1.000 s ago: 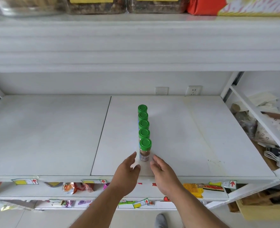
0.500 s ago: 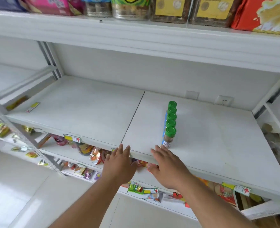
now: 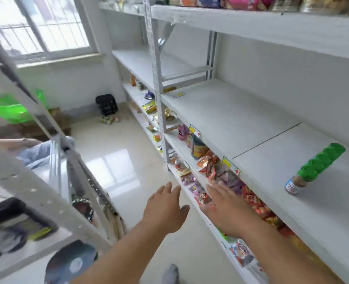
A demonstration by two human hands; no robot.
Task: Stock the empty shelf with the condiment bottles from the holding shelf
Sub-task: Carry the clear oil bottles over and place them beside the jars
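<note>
— Where are our bottles [image 3: 313, 168]?
— Lined up on the white shelf [image 3: 241, 119], at our right.
— And our hands?
— Left hand [image 3: 165, 210] and right hand [image 3: 229, 210] hold nothing, fingers spread loosely.

Motion blur is smearing the whole view. The green-capped bottles [image 3: 313, 171] are overlapping in 1 row, so only the nearest label is showing, unreadable. The snack packets [image 3: 220, 173] below are blurring together. A dark round object [image 3: 71, 265] is being cut off by the bottom edge.
</note>
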